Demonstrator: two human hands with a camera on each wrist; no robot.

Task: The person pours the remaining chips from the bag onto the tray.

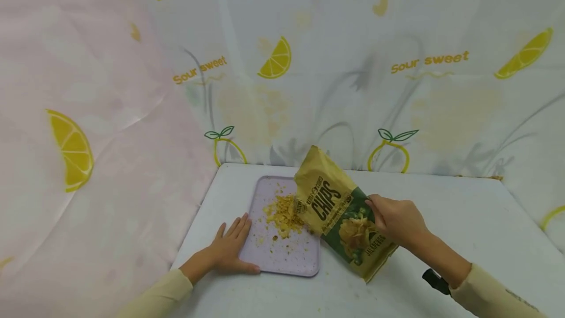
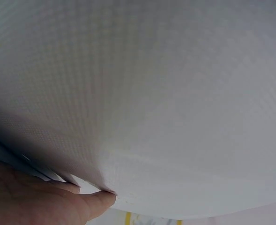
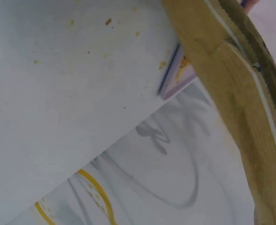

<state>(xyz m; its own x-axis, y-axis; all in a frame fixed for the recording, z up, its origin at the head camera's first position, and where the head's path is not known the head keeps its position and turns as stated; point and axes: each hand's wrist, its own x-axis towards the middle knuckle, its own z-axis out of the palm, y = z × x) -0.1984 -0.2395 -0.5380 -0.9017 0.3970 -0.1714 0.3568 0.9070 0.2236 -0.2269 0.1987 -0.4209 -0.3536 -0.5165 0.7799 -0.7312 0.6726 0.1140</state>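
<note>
A gold and green chip bag (image 1: pixel 328 195) printed "CHIPS" hangs tilted over the right side of a pale purple tray (image 1: pixel 265 254). My right hand (image 1: pixel 397 217) grips the bag by its right edge, thumb on the front face. Broken yellow chips (image 1: pixel 284 215) lie heaped mid-tray, with crumbs scattered round them; the bag's upper left part overlaps the heap in the head view. My left hand (image 1: pixel 231 247) rests with spread fingers along the tray's left edge, its thumb at the near left corner. In the right wrist view, the bag's brown side (image 3: pixel 236 93) fills the right.
The white table (image 1: pixel 450 220) carries a few crumbs near the tray. A dark object (image 1: pixel 436 281) shows beside my right wrist. A curtain with lemon prints (image 1: pixel 309 63) hangs behind the table and along its left side.
</note>
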